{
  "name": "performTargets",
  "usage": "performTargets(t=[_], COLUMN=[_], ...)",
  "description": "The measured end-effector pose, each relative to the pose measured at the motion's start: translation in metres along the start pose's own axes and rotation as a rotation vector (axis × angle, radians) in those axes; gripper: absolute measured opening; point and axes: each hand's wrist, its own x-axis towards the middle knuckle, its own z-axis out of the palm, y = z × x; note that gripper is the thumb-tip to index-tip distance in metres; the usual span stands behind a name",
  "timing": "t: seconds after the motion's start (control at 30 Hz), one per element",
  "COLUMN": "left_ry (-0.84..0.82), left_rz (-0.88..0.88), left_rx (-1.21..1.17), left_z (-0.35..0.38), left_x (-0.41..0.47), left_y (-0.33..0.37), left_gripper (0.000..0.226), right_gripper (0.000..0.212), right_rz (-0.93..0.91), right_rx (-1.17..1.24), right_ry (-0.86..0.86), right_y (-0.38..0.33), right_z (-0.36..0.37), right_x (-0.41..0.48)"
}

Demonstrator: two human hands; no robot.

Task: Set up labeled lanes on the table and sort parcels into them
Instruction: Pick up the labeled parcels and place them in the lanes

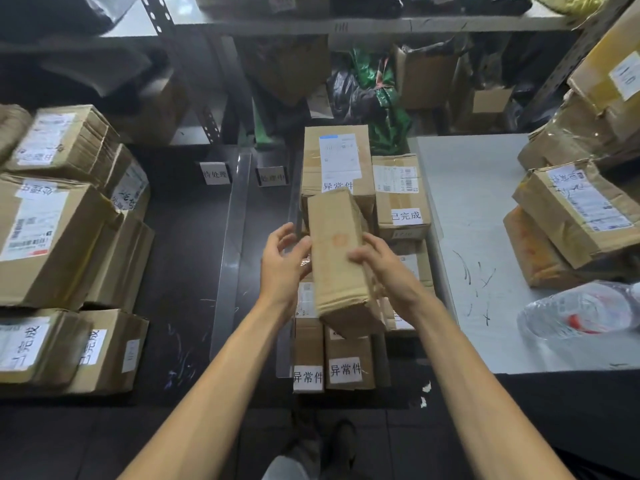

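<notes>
dark table (pixel 187 254), parcel (pixel 337 251) between left hand (pixel 282 268), right hand (pixel 384 268)

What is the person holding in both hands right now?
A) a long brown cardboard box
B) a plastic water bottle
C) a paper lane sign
A: the left hand and right hand grip the sides of a long brown cardboard box.

Dim, soft overhead light — edges bowed by wide-angle, slightly blurred.

parcel depot / sorting room | labelled cardboard parcels (pixel 52 233) stacked on table | metal shelving (pixel 363 24) holding bagged packages
</notes>
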Motion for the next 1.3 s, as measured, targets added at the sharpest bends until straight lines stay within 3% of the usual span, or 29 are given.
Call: performTargets(t=[0.07, 0.1, 0.17, 0.23, 0.33, 0.53, 0.7, 0.77, 0.9, 1.0, 1.1, 1.17, 1.3], left_ry=[-0.069, -0.112, -0.204, -0.278, -0.359, -0.308, -0.302, -0.29, -0.224, -0.118, -0.12, -0.124, -0.126], left_rz=[-0.072, -0.087, -0.127, -0.274, -0.352, -0.278, -0.227, -0.228, -0.213, -0.179, -0.171, -0.176, -0.201], left_rx=[-0.052, 0.019, 0.109, 0.019, -0.044, -0.047, -0.036, -0.022, 0.037, 0.201, 0.401, 0.478, 0.481], left_z=[0.0, 0.001, 0.002, 0.002, -0.004, -0.003, 0.0, 0.0, -0.001, -0.004, -0.004, -0.003, -0.004], left_x=[0.0, 0.001, 0.0, -0.003, -0.01, -0.009, -0.01, -0.01, -0.013, -0.011, -0.011, -0.011, -0.007], left_y=[0.001, -0.001, -0.004, -0.002, 0.002, 0.002, 0.006, 0.005, 0.002, -0.007, -0.016, -0.019, -0.021], left_gripper=[0.035, 0.038, 0.047, 0.065, 0.057, 0.057, 0.07, 0.07, 0.051, 0.045, 0.024, 0.015, 0.032], right_gripper=[0.059, 0.055, 0.063, 0.062, 0.048, 0.057, 0.094, 0.099, 0.072, 0.052, 0.033, 0.033, 0.048], right_rz=[0.028, 0.041, 0.079, 0.115, 0.097, -0.001, 0.0, -0.003, 0.022, 0.005, 0.01, 0.011, -0.001], right_rx=[0.392, 0.561, 0.705, 0.759, 0.675, 0.532, 0.489, 0.494, 0.441, 0.214, 0.042, -0.054, -0.127], right_ry=[-0.14, -0.174, -0.185, -0.202, -0.136, -0.193, -0.218, -0.229, -0.145, 0.055, 0.114, 0.13, 0.134], right_y=[-0.001, 0.0, 0.008, 0.017, 0.022, 0.017, 0.017, 0.019, 0.028, 0.035, 0.04, 0.043, 0.042], right_z=[-0.006, -0.01, -0.015, -0.017, -0.024, -0.021, -0.022, -0.023, -0.02, -0.011, -0.003, -0.001, 0.005], right_x=[-0.009, -0.014, -0.016, -0.016, -0.017, -0.023, -0.025, -0.025, -0.019, -0.011, -0.009, -0.006, -0.003])
